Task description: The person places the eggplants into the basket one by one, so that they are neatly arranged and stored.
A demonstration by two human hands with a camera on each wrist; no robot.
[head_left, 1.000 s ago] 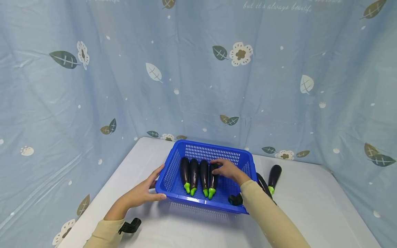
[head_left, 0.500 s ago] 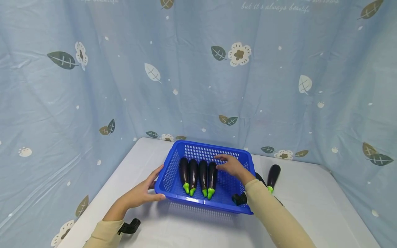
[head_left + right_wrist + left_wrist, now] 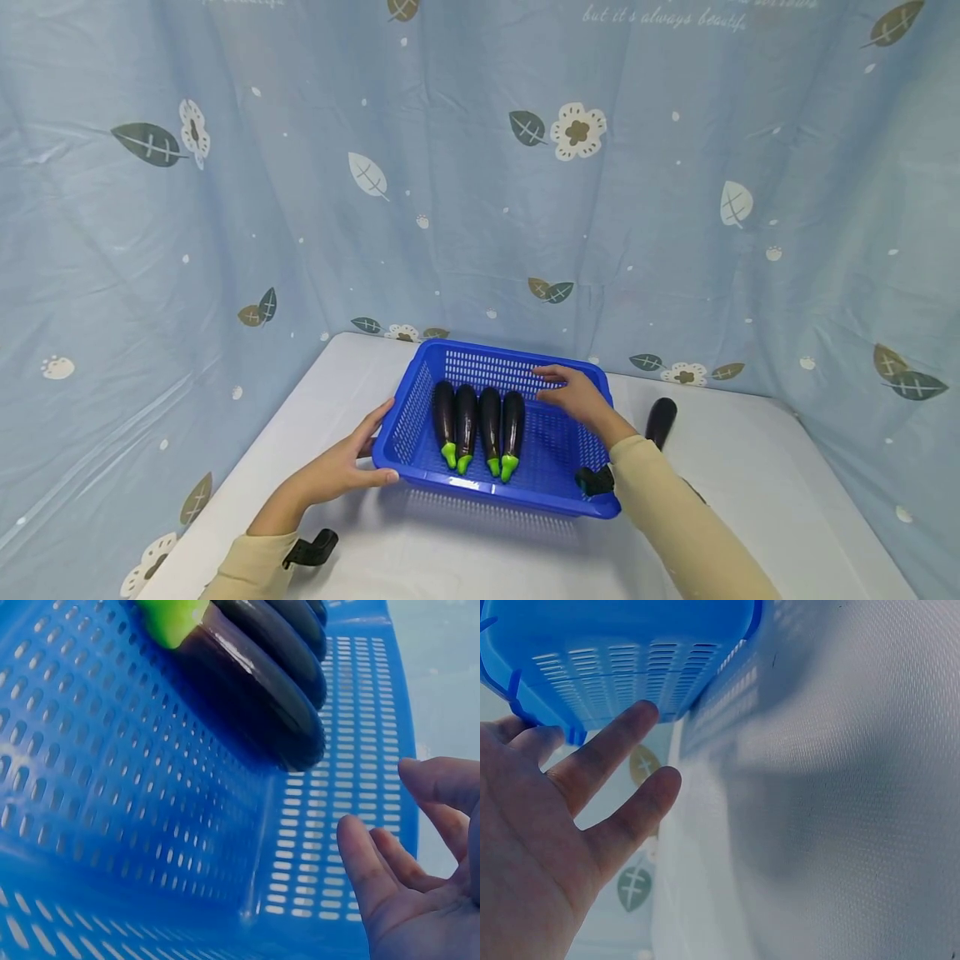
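Observation:
Several dark purple eggplants (image 3: 490, 425) lie side by side in a blue plastic basket (image 3: 510, 498), green stem ends facing me. My left hand (image 3: 345, 467) rests at the basket's left front corner, fingers along the side and thumb at the rim. In the left wrist view its fingers are spread and mostly straight beside the blue wall. Over the basket's right part hovers my right hand (image 3: 579, 400), its fingers loosely bent around nothing. The right wrist view shows it apart from the closest eggplant (image 3: 255, 690). Another eggplant (image 3: 661, 421) lies outside, partly hidden by my right sleeve.
The basket stands on a white-covered table (image 3: 757, 492). A blue patterned curtain (image 3: 465, 208) encloses the back and sides. Black wrist mounts (image 3: 315, 547) sit on both arms. A dark edge of something shows beside the right sleeve.
My right hand has let go of the rightmost eggplant in the basket and moved to the right, away from the row. My left hand stays at the basket's corner.

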